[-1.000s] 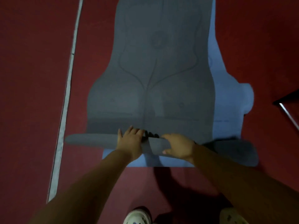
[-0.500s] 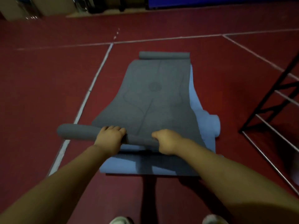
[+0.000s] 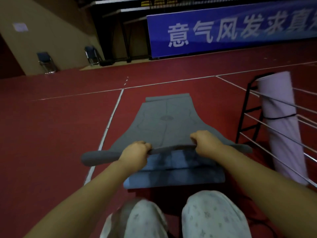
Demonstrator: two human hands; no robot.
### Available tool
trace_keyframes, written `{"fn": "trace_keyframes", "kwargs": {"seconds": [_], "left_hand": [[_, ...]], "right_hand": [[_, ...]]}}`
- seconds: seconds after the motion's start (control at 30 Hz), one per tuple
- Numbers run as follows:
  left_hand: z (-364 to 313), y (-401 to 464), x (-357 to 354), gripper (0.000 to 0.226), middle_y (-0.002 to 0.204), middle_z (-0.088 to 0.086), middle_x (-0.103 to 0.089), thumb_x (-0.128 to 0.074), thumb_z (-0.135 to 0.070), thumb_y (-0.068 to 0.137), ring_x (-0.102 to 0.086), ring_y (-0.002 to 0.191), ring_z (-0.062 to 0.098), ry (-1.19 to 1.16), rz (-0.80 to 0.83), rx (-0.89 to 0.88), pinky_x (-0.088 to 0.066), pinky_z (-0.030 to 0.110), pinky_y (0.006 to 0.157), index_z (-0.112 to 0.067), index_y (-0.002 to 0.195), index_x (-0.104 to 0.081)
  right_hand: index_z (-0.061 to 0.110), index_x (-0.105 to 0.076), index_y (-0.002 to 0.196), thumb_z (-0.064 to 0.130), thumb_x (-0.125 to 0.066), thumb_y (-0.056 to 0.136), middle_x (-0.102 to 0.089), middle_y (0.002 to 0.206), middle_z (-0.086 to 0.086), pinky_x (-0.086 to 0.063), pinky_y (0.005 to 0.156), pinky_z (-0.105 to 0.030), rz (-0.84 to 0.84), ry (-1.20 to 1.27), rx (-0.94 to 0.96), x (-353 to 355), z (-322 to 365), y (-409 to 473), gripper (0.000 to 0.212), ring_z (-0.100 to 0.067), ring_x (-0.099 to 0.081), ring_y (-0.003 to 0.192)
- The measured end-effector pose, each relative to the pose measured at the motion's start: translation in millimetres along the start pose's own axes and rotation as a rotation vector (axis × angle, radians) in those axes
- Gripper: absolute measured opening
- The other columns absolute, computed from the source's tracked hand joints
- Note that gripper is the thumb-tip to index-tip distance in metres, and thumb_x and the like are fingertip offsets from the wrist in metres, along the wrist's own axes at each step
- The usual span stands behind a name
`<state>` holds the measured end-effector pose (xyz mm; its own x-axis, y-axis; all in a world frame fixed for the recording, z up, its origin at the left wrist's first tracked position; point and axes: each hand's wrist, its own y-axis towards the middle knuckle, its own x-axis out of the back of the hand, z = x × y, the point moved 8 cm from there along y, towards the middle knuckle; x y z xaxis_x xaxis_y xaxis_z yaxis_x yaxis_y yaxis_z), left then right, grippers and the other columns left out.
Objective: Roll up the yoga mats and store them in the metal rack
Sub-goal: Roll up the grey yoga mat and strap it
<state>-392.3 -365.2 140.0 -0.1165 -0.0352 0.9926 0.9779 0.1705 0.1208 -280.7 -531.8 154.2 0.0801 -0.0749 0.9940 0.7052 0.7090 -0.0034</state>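
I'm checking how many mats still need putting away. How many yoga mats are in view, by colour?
Grey mat, gripped at its near end by the left hand and the right hand: 1
Blue mat, under the grey one: 1
Lilac rolled mat, in the metal rack: 1
Total: 3

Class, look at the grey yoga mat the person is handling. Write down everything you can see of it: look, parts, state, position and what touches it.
The grey yoga mat is dark, matte and foam-like, with faint alignment lines and a round mark at its centre. It lies lengthwise on a blue mat on the red floor. Its near end is a partly formed roll, gripped by the left hand and right hand; its far end curls up too.
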Motion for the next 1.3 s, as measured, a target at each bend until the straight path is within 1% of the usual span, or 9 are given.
{"fn": "trace_keyframes", "kwargs": {"seconds": [0.17, 0.27, 0.43, 0.6, 0.7, 0.93, 1.1, 1.2, 1.3], "left_hand": [[-10, -54, 15, 0.022, 0.099, 0.013, -0.059, -0.046, -0.021, 0.083, -0.056, 0.094, 0.034, -0.078, 0.006, -0.039, -0.041, 0.038, 0.072, -0.008, 0.096, -0.059], [-18, -79, 39, 0.038, 0.094, 0.012, -0.062, -0.039, -0.025, 0.069, -0.058, 0.091, 0.034, -0.108, -0.046, -0.08, -0.043, 0.037, 0.07, -0.01, 0.092, -0.065], [-37, -108, 64, 0.031, 0.086, 0.009, -0.064, -0.049, -0.021, 0.069, -0.061, 0.083, 0.032, -0.124, -0.127, -0.096, -0.045, 0.035, 0.063, -0.01, 0.09, -0.07], [-64, -124, 59, 0.047, 0.089, 0.004, -0.062, -0.032, -0.036, 0.074, -0.059, 0.085, 0.026, -0.093, -0.065, -0.131, -0.044, 0.034, 0.063, -0.012, 0.091, -0.069], [-72, -134, 47, 0.021, 0.095, 0.001, -0.061, -0.054, -0.022, 0.083, -0.057, 0.089, 0.025, -0.102, 0.017, -0.155, -0.042, 0.033, 0.066, -0.016, 0.1, -0.066], [-79, -151, 36, 0.022, 0.079, 0.002, -0.061, -0.05, -0.019, 0.072, -0.059, 0.069, 0.027, -0.117, -0.009, -0.346, -0.035, 0.029, 0.052, -0.014, 0.086, -0.067], [-57, -162, 32, 0.028, 0.078, -0.013, -0.052, -0.052, -0.037, 0.085, -0.055, 0.078, 0.013, -0.252, 0.012, -0.253, -0.043, 0.028, 0.067, -0.017, 0.093, -0.07], [-55, -172, 31, 0.039, 0.082, -0.013, -0.049, -0.044, -0.042, 0.085, -0.057, 0.084, 0.015, -0.291, 0.0, -0.21, -0.043, 0.028, 0.072, -0.017, 0.099, -0.071], [-61, -179, 33, 0.043, 0.092, -0.002, -0.06, -0.039, -0.039, 0.087, -0.059, 0.09, 0.021, -0.228, -0.029, -0.188, -0.044, 0.029, 0.071, -0.013, 0.101, -0.069]], "right_hand": [[0.019, -0.035, 0.062, 0.001, -0.05, 0.079, -0.041, 0.068, -0.001, -0.03, 0.051, -0.029, 0.106, -0.057, 0.064, 9, 27, -44, 0.03, -0.025, -0.047, 0.079], [0.018, -0.033, 0.063, 0.002, -0.051, 0.082, -0.034, 0.066, 0.0, -0.022, 0.046, -0.023, 0.152, -0.117, 0.137, 12, 43, -78, 0.03, -0.025, -0.042, 0.074], [0.018, -0.032, 0.063, 0.001, -0.054, 0.081, -0.034, 0.067, 0.001, -0.022, 0.046, -0.022, 0.241, -0.171, 0.224, 7, 48, -110, 0.033, -0.023, -0.041, 0.076], [0.02, -0.032, 0.062, 0.001, -0.054, 0.082, -0.036, 0.069, 0.002, -0.024, 0.047, -0.023, 0.283, -0.117, 0.238, -4, 38, -130, 0.035, -0.019, -0.04, 0.065], [0.021, -0.033, 0.062, -0.002, -0.051, 0.078, -0.039, 0.07, 0.0, -0.029, 0.052, -0.028, 0.236, -0.075, 0.198, -11, 30, -144, 0.033, -0.021, -0.043, 0.069], [0.019, -0.036, 0.069, 0.004, -0.052, 0.079, -0.044, 0.087, -0.003, -0.032, 0.062, -0.03, 0.179, -0.085, 0.075, -28, 28, -166, 0.024, -0.027, -0.053, 0.088], [0.019, -0.052, 0.091, 0.042, -0.057, 0.09, -0.05, 0.09, 0.003, -0.044, 0.075, -0.035, 0.037, 0.194, 0.212, -23, 58, -176, 0.024, -0.017, -0.051, 0.083], [0.022, -0.064, 0.11, 0.028, -0.053, 0.095, -0.061, 0.105, 0.008, -0.043, 0.085, -0.024, -0.035, 0.38, 0.325, -13, 73, -178, 0.019, -0.009, -0.056, 0.097], [0.014, -0.069, 0.103, 0.017, -0.056, 0.094, -0.066, 0.101, 0.0, -0.044, 0.083, -0.026, -0.133, 0.376, 0.347, -15, 77, -185, 0.016, -0.016, -0.06, 0.095]]}}
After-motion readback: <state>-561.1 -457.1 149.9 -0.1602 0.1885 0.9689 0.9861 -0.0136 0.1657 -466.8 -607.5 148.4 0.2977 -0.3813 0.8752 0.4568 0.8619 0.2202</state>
